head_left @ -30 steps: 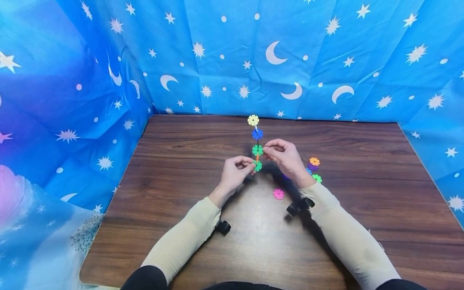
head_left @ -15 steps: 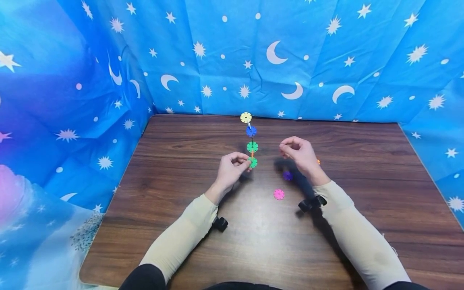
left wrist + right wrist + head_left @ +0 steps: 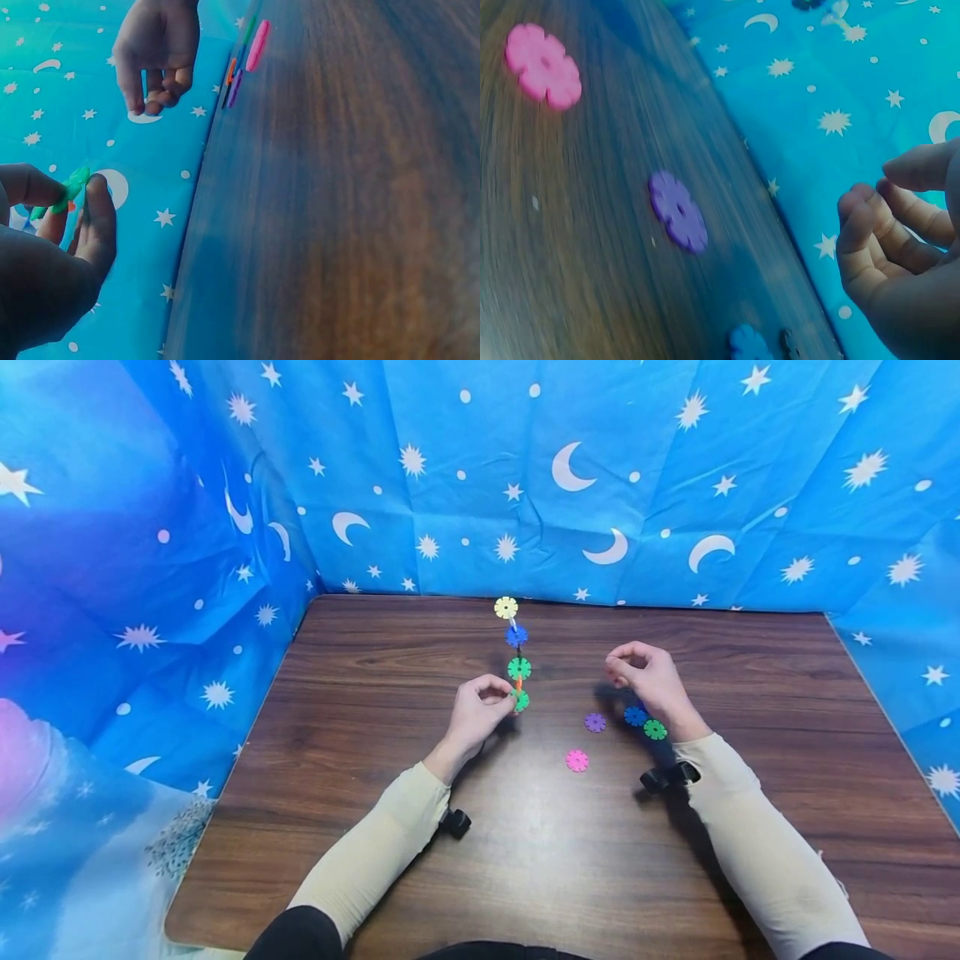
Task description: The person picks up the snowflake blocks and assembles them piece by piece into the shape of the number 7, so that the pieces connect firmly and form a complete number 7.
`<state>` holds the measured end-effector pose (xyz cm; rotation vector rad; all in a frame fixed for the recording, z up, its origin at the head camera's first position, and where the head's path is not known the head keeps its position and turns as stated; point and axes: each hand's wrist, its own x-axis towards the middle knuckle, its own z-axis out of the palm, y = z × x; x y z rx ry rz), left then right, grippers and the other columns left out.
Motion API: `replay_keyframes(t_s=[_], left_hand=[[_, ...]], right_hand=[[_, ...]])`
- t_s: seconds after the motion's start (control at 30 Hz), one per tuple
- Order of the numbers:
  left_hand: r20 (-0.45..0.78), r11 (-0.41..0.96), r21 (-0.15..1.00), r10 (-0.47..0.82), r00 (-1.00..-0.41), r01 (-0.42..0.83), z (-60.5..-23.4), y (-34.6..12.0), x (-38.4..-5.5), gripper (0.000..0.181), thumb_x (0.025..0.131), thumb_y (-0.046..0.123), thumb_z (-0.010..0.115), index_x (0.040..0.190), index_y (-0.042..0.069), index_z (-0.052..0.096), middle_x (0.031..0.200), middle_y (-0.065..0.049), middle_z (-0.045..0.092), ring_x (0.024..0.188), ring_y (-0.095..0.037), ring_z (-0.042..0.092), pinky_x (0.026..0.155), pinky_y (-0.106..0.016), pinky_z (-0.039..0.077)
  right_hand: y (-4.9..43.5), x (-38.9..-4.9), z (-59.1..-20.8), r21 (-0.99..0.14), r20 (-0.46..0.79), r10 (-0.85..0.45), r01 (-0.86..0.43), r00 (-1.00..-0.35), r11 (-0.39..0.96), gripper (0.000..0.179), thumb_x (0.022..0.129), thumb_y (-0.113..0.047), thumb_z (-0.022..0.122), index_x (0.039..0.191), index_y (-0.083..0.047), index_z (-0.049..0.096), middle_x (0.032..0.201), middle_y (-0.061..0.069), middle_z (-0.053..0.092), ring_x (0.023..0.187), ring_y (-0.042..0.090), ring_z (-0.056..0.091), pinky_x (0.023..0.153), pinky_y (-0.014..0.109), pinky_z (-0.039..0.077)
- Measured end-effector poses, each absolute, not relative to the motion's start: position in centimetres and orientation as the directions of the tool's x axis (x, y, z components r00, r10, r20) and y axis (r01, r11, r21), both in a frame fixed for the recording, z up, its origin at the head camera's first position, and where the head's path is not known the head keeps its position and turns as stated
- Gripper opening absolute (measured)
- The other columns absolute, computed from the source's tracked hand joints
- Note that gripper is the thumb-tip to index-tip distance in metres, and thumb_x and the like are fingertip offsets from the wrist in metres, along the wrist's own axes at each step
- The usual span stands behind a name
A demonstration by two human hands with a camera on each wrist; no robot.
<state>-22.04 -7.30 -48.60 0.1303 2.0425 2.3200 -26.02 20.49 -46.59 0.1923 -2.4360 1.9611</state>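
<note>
A chain of notched plastic snowflake discs stands out from my left hand. Thumb and fingers pinch its near end, a green disc. Farther along come an orange disc seen edge-on, another green disc, a dark edge-on one, a blue disc, a thin white piece and a pale yellow disc at the far end. To the right, my right hand is held above the table, fingers loosely curled with nothing visible between them. Below it lie a blue disc and a green disc.
On the brown wooden table, a pink disc and a purple disc lie between the forearms. A dark disc shows at the bottom of the right wrist view. A blue star-patterned cloth hangs behind the table.
My right hand has left the chain and moved right, over the loose discs. The left hand, still pinching the chain, has shifted slightly left, and the chain's far end moved left with it.
</note>
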Motion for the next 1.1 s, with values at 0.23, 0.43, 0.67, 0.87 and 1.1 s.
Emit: replay_keyframes(t_s=[0.23,0.43,0.67,0.87,1.1], left_hand=[[0.041,-0.108,0.994,0.078,-0.996,0.033,-48.7,-7.3,-22.0,0.009,0.076,-0.015,0.061,0.080,-0.007,0.059,0.102,-0.021,0.068,0.081,-0.010,0.067,0.075,-0.021,0.058],[0.060,-0.187,0.982,0.106,-0.993,0.039,-48.7,-7.3,-21.8,0.016,0.076,-0.015,0.060,0.082,0.000,0.059,0.096,-0.018,0.069,0.080,-0.008,0.068,0.073,-0.019,0.057],[0.097,-0.258,0.965,0.153,-0.983,0.055,-48.7,-7.3,-21.8,0.044,0.074,-0.020,0.058,0.111,0.000,0.048,0.113,-0.041,0.056,0.078,-0.009,0.069,0.074,-0.022,0.058],[0.107,-0.218,0.973,0.161,-0.981,0.071,-48.6,-7.6,-21.9,0.080,0.074,-0.020,0.060,0.146,0.001,0.030,0.105,-0.030,0.061,0.078,-0.009,0.067,0.075,-0.022,0.057],[0.095,-0.227,0.973,0.225,-0.970,0.043,-48.2,-8.1,-21.9,0.107,0.076,-0.021,0.061,0.157,0.024,0.007,0.102,-0.005,0.063,0.088,-0.015,0.066,0.078,-0.025,0.057]], right_hand=[[21.7,-26.0,-46.6,-0.934,0.071,-0.066,-0.089,-0.995,0.346,0.023,0.095,-0.013,0.063,0.100,0.009,0.060,0.071,-0.003,0.061,0.064,0.012,0.059,0.057,0.023,0.054],[22.6,-25.9,-46.8,-0.850,0.067,-0.059,-0.089,-0.996,0.519,0.022,0.094,-0.019,0.064,0.098,0.003,0.064,0.075,0.010,0.065,0.060,0.016,0.059,0.046,0.021,0.047],[23.7,-26.0,-47.4,-0.729,0.071,-0.046,-0.083,-0.996,0.679,0.022,0.095,-0.025,0.062,0.098,-0.003,0.066,0.082,0.020,0.069,0.058,0.012,0.061,0.051,0.019,0.049],[24.8,-26.1,-47.6,-0.611,0.134,-0.030,-0.107,-0.991,0.784,0.018,0.093,-0.024,0.063,0.097,-0.006,0.067,0.084,0.014,0.069,0.071,0.021,0.059,0.063,0.030,0.043],[25.9,-26.4,-47.6,-0.569,0.072,-0.026,-0.062,-0.997,0.820,0.023,0.090,-0.019,0.064,0.105,-0.003,0.063,0.102,0.022,0.069,0.092,0.037,0.063,0.080,0.048,0.046]])
